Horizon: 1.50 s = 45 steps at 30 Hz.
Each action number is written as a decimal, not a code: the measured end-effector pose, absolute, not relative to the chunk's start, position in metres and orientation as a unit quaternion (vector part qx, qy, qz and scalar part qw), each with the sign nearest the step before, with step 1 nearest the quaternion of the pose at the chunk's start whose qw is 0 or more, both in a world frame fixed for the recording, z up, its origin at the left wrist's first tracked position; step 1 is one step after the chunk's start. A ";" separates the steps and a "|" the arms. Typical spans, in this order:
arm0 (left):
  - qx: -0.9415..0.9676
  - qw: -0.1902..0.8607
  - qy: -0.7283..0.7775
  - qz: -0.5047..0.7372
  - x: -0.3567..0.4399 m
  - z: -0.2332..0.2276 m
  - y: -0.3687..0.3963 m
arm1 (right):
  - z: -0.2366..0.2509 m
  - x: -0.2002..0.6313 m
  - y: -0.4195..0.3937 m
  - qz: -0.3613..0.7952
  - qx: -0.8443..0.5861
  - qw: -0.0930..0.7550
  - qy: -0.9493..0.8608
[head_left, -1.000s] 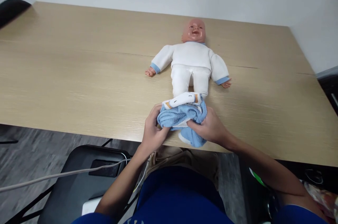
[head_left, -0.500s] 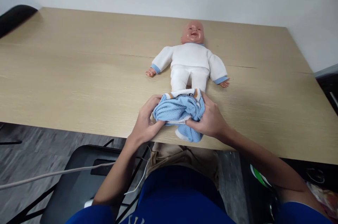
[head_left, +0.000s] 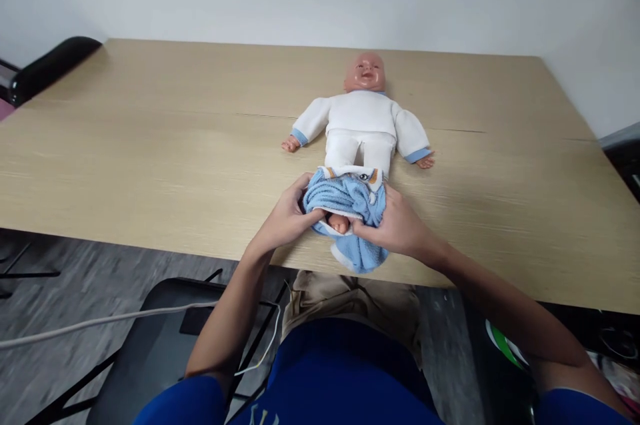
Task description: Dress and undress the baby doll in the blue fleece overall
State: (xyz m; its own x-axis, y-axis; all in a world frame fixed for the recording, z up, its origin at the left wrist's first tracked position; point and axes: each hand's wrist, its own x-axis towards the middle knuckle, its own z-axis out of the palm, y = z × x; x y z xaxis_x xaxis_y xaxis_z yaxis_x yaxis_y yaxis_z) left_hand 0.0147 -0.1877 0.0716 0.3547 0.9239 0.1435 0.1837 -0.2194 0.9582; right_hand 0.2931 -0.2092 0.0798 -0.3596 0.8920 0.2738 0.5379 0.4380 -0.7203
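So my left hand point(head_left: 286, 217) and right hand point(head_left: 407, 228) are both pinching the blue pants point(head_left: 337, 197), just below mid-frame; doll's foot point(head_left: 339, 222) pokes out between them, nearer the right, doll point(head_left: 361, 113) lying lengthwise up-frame.

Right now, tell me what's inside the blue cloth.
What looks like a foot of the doll shows in an opening of the blue cloth; anything else inside is covered.
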 end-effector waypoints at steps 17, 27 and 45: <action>0.743 0.450 0.372 0.327 -0.003 0.067 -0.143 | 0.070 0.324 -0.151 0.331 -0.400 0.305 -0.798; 0.757 0.457 0.346 0.314 -0.010 0.071 -0.116 | 0.048 0.359 -0.153 0.503 -0.397 0.354 -0.682; 0.889 0.423 0.173 -0.013 0.091 0.151 -0.030 | 0.038 0.382 -0.148 0.711 -0.289 0.346 -0.540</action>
